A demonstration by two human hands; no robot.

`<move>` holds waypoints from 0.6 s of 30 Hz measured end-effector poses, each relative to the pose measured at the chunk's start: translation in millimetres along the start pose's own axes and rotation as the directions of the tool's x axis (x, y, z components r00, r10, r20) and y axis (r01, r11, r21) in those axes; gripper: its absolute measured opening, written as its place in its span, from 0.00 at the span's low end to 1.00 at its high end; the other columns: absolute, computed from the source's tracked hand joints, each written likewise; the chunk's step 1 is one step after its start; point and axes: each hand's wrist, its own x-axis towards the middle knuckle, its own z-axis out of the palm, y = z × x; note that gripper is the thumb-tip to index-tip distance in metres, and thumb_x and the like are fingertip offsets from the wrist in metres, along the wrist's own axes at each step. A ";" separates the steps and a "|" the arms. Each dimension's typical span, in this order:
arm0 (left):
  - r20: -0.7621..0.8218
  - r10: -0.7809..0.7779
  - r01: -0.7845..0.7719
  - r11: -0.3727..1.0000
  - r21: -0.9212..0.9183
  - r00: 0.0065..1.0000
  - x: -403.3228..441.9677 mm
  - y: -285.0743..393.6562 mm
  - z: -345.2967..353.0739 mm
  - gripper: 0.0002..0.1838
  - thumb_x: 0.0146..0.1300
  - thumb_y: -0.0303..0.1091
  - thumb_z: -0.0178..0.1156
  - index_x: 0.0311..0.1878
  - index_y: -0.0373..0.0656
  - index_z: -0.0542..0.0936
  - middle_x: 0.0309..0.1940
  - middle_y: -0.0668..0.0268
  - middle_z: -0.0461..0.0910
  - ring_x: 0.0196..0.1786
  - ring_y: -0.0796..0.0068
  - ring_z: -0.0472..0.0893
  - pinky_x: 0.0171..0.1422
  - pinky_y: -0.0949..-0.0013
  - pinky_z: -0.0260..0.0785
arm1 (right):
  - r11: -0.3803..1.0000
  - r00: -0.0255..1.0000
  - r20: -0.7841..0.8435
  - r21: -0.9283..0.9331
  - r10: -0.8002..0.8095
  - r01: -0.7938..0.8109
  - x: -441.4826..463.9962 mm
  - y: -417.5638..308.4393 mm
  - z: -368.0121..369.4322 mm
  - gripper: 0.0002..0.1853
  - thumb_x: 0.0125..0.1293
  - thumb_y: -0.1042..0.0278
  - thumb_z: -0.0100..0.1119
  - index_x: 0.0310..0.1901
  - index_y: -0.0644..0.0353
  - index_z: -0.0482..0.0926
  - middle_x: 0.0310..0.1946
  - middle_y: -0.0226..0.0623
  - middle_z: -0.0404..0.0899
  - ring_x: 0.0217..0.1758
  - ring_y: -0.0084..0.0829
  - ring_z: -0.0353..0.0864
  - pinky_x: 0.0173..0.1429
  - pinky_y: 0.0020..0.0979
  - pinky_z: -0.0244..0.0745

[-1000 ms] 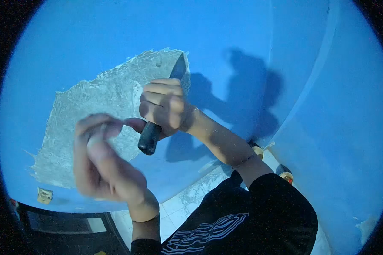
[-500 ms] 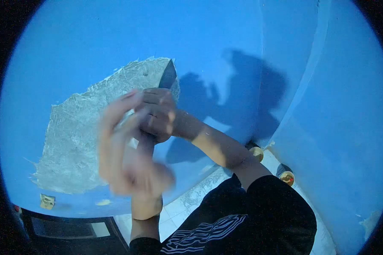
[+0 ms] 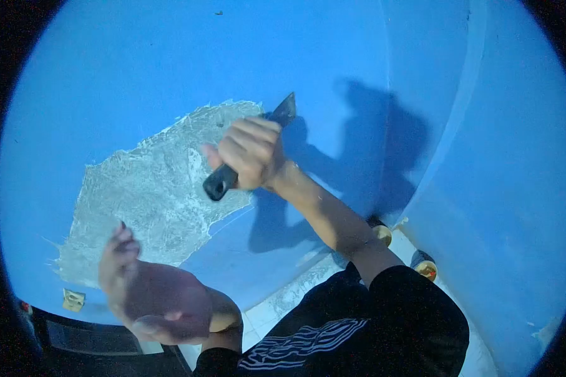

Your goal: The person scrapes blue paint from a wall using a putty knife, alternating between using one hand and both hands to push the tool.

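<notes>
My right hand [image 3: 251, 154] is wrapped round the black handle of a putty knife [image 3: 217, 183]. Its dark blade points up and to the right, past my knuckles, and the handle's end with its hole sticks out below the fist. Behind it is a rough grey patch [image 3: 132, 195] of bare plaster on the blue wall [image 3: 308, 38]. Whether the blade touches the wall I cannot tell. Lower left, my left hand [image 3: 163, 301] is empty, palm up with curled fingers apart, slightly blurred, in front of the patch's lower edge.
A wall socket [image 3: 73, 300] sits below the patch, above a dark flat-screen-like object [image 3: 94, 342] at the lower left. Two round yellowish-topped containers [image 3: 425, 269] stand on the white tiled floor [image 3: 258, 317] near the corner. A second blue wall [image 3: 503, 188] rises on the right.
My left hand has moved away from my right hand, down and left. The putty knife has swung so that its handle end shows, with the blade further right.
</notes>
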 end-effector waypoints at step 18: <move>0.146 -0.132 0.116 0.987 0.112 0.980 2.2 0.4 16.8 0.20 0.72 0.43 0.44 0.34 0.34 0.73 0.35 0.53 0.77 0.44 0.54 0.78 0.60 0.45 0.67 | 0.988 0.989 -0.138 0.147 0.061 -0.040 10.7 -37.2 23.1 0.21 0.55 0.77 0.64 0.15 0.59 0.60 0.13 0.35 0.60 0.15 0.34 0.64 0.18 0.31 0.61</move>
